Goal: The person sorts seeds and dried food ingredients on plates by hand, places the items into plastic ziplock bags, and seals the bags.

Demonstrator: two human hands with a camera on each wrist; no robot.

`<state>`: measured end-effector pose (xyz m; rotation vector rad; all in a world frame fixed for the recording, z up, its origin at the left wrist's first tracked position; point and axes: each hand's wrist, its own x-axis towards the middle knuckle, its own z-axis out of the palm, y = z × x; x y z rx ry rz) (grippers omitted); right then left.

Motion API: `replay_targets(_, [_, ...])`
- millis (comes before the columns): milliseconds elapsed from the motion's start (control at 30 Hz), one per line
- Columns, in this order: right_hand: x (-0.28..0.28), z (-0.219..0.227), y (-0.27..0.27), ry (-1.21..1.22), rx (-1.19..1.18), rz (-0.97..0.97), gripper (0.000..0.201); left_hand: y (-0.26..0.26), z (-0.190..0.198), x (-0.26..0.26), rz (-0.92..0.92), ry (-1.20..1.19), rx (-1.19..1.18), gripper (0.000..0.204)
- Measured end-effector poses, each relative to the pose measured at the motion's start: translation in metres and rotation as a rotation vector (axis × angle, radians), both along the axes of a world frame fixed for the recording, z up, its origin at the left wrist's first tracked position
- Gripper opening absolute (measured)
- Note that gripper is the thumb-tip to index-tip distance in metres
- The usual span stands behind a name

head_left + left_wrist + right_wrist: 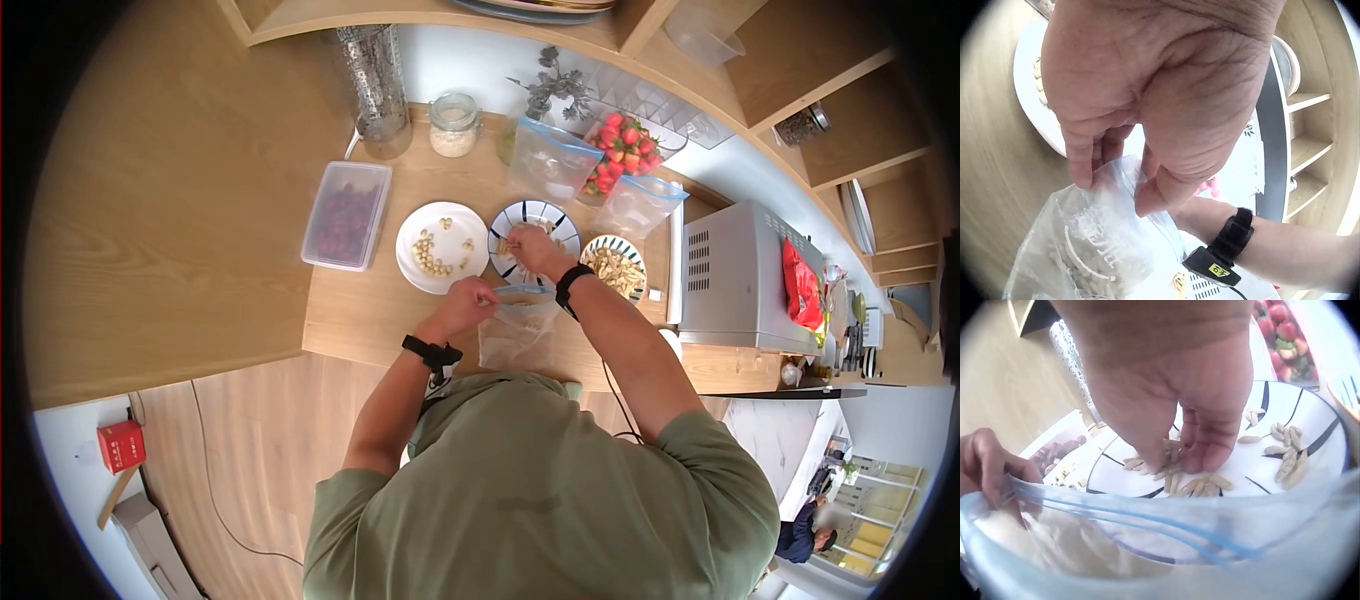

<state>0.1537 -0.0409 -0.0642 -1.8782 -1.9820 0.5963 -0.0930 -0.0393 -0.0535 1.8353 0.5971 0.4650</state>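
My left hand pinches the rim of a clear zip bag with blue seal lines. Pale elongated pieces show through the bag's wall in the left wrist view, below the thumb. Over the blue-striped white plate, my right hand reaches down with thumb and fingers bent together around some small tan, elongated dried pieces. More such pieces lie in loose groups on the same plate. The bag's mouth stands between the plate and my body.
A white plate with small pale yellow pieces sits left; a patterned bowl of tan pieces sits right. Around them are a lidded box of dark red fruit, a glass jar, two clear zip bags, strawberries and a microwave.
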Motion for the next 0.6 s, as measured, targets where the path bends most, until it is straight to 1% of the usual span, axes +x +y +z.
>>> replay_targets(33, [0.002, -0.004, 0.000, 0.000, -0.002, 0.002, 0.021, 0.000, 0.000, 0.000, 0.013, 0.000, -0.009, 0.011])
replay_targets(100, [0.007, -0.013, -0.002, -0.037, 0.051, -0.009, 0.012, 0.000, 0.001, 0.001, 0.009, 0.000, -0.006, 0.012])
replay_targets(133, [0.011, -0.015, -0.003, -0.038, 0.049, -0.010, 0.012, 0.000, 0.002, 0.002, 0.004, 0.001, -0.002, 0.012])
replay_targets(200, [0.020, -0.018, -0.005, 0.017, 0.052, -0.046, 0.008, 0.001, 0.005, 0.003, -0.004, 0.013, 0.005, 0.012])
replay_targets(233, [0.020, -0.013, -0.007, 0.017, 0.052, -0.046, 0.008, 0.001, 0.006, 0.004, -0.012, 0.026, 0.014, 0.013])
replay_targets(300, [0.017, 0.006, -0.014, 0.289, -0.090, -0.347, 0.007, 0.002, 0.006, 0.005, -0.016, 0.020, 0.018, 0.013])
replay_targets(333, [0.018, 0.010, -0.017, 0.289, -0.093, -0.350, 0.007, 0.001, 0.007, 0.005, -0.022, 0.015, 0.021, 0.014])
replay_targets(400, [0.022, 0.018, -0.026, 0.644, -0.213, -0.420, 0.009, 0.001, 0.007, 0.007, -0.025, 0.014, 0.017, 0.014])
replay_targets(433, [0.022, 0.023, -0.032, 0.643, -0.214, -0.426, 0.009, 0.001, 0.008, 0.008, -0.024, 0.011, 0.020, 0.014])
replay_targets(500, [0.017, 0.034, -0.046, 0.823, -0.383, -0.209, 0.008, 0.002, 0.006, 0.009, -0.030, 0.012, 0.021, 0.014])
replay_targets(533, [0.010, 0.038, -0.054, 0.823, -0.383, -0.209, 0.008, 0.003, 0.005, 0.009, -0.034, 0.014, 0.024, 0.014])
replay_targets(600, [-0.004, 0.045, -0.073, 0.536, -0.254, -0.041, 0.007, 0.003, 0.005, 0.009, -0.040, 0.017, 0.040, 0.014])
